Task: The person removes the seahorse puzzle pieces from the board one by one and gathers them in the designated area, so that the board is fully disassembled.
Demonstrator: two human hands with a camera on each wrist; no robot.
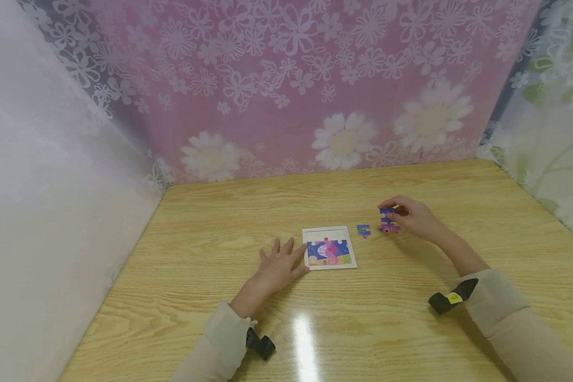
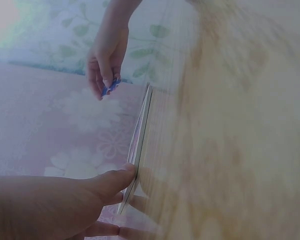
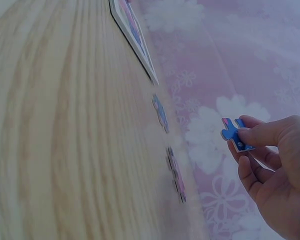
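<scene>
A white-framed jigsaw puzzle lies on the table, its lower part filled with a pink seahorse on blue and its upper part bare. At its left edge my left hand rests with fingers spread, thumb and a finger touching the frame. My right hand pinches a blue puzzle piece between thumb and fingers, raised above the table. Below it lies a pink puzzle piece with an eye on it. Between that and the frame sits a blue and green puzzle piece.
The wood-grain table is bordered at the back by a pink flowered cloth. Pale cloth walls stand at left and right. Each wrist wears a black camera strapped over a light sleeve.
</scene>
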